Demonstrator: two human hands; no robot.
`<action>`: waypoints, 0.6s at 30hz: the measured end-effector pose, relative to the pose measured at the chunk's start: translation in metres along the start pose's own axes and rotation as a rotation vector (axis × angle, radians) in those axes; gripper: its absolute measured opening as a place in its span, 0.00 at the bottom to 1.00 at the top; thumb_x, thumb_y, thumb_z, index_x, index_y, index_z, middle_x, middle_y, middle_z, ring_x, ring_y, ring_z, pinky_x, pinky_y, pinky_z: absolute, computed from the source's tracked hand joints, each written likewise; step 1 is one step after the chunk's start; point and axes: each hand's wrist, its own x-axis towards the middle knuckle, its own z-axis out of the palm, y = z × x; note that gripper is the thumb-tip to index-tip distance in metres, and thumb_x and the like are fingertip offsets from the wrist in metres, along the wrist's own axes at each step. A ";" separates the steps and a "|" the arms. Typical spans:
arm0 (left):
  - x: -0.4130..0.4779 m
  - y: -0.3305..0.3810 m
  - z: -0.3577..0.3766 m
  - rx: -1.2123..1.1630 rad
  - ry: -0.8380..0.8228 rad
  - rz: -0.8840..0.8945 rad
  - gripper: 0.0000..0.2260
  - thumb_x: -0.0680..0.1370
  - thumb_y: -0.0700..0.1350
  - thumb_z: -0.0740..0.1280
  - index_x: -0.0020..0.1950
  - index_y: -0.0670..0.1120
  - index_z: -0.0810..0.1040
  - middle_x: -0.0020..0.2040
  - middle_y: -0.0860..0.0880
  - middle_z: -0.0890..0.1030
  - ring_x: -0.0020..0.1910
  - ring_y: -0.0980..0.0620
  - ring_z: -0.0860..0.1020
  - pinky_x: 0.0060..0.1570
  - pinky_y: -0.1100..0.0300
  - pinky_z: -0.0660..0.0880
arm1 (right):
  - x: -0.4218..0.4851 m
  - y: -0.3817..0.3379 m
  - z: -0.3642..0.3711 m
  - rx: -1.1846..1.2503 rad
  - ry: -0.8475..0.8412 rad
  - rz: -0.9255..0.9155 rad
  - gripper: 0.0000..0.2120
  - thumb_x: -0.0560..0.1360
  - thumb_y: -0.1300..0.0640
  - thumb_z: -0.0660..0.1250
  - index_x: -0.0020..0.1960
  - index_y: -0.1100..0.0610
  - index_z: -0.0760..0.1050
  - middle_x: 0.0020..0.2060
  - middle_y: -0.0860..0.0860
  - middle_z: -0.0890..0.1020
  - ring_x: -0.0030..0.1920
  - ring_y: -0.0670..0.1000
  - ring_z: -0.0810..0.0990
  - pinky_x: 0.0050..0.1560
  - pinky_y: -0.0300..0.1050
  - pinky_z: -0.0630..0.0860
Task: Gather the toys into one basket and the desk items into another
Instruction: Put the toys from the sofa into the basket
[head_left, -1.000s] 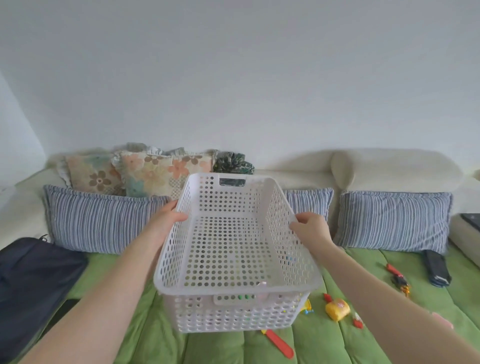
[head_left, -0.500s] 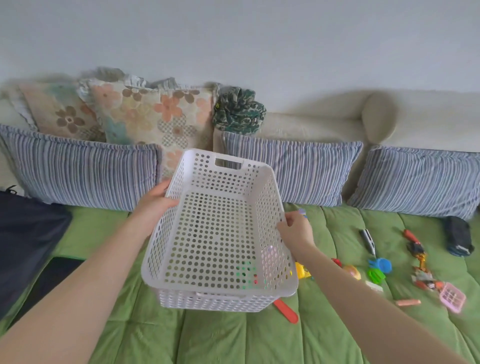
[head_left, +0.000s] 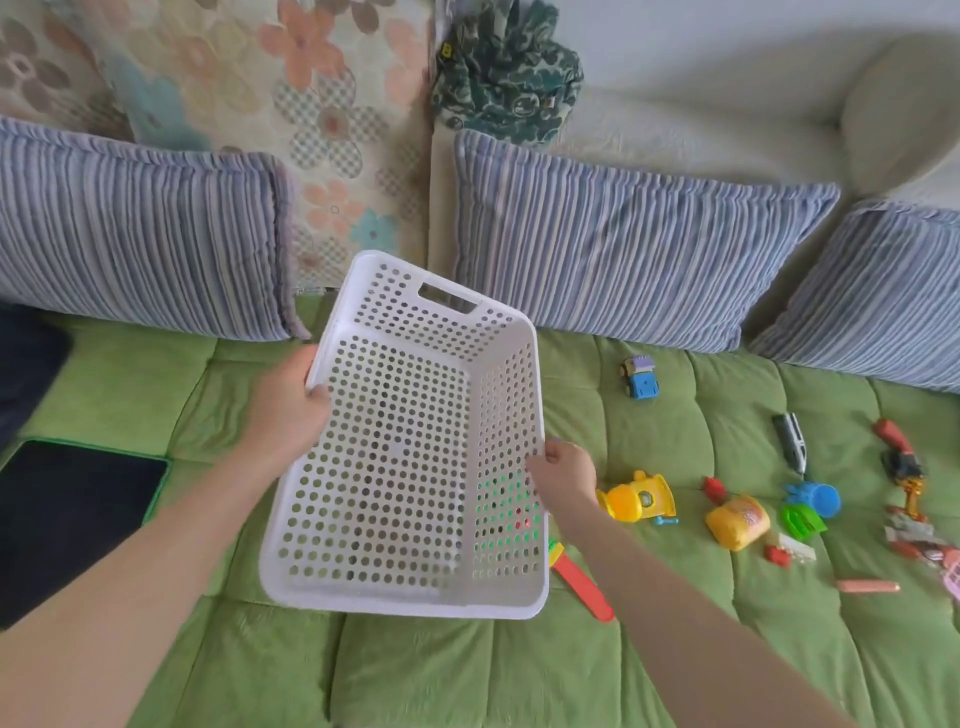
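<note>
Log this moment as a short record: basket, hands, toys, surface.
basket: white perforated basket, nothing seen inside
hands: left hand grips its left rim; right hand grips its right rim
toys: blue toy car, yellow toy and red flat toy lie to the right of the basket
surface: green quilted cover

The basket (head_left: 400, 467) is white, dotted with round holes. The sofa cover (head_left: 675, 649) is green. The cushions (head_left: 623, 234) are striped blue and pale, and the pillow (head_left: 311, 104) has peach and teal flowers on cream. The toy car (head_left: 641, 382) is blue, the stick (head_left: 584, 590) red. The blurred far-right toy (head_left: 904, 467) seems red and orange.
</note>
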 end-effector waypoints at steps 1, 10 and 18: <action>0.003 -0.008 0.008 0.023 -0.003 0.001 0.19 0.78 0.33 0.57 0.68 0.46 0.69 0.57 0.49 0.78 0.42 0.48 0.77 0.30 0.68 0.72 | 0.011 0.011 0.009 -0.006 -0.024 0.009 0.07 0.72 0.66 0.56 0.43 0.62 0.74 0.30 0.53 0.68 0.29 0.49 0.64 0.27 0.39 0.61; 0.012 -0.048 0.059 0.012 0.027 -0.027 0.23 0.78 0.32 0.56 0.72 0.46 0.64 0.67 0.46 0.72 0.38 0.61 0.74 0.33 0.73 0.72 | 0.064 0.089 0.047 -0.194 -0.136 -0.047 0.14 0.77 0.65 0.51 0.52 0.63 0.75 0.38 0.56 0.78 0.36 0.53 0.73 0.36 0.43 0.67; 0.009 -0.062 0.083 0.011 0.087 0.004 0.23 0.77 0.31 0.56 0.71 0.44 0.65 0.64 0.46 0.74 0.59 0.50 0.74 0.62 0.54 0.70 | 0.094 0.166 0.043 -0.736 -0.146 0.016 0.17 0.74 0.61 0.63 0.62 0.56 0.67 0.52 0.52 0.79 0.51 0.53 0.78 0.43 0.45 0.77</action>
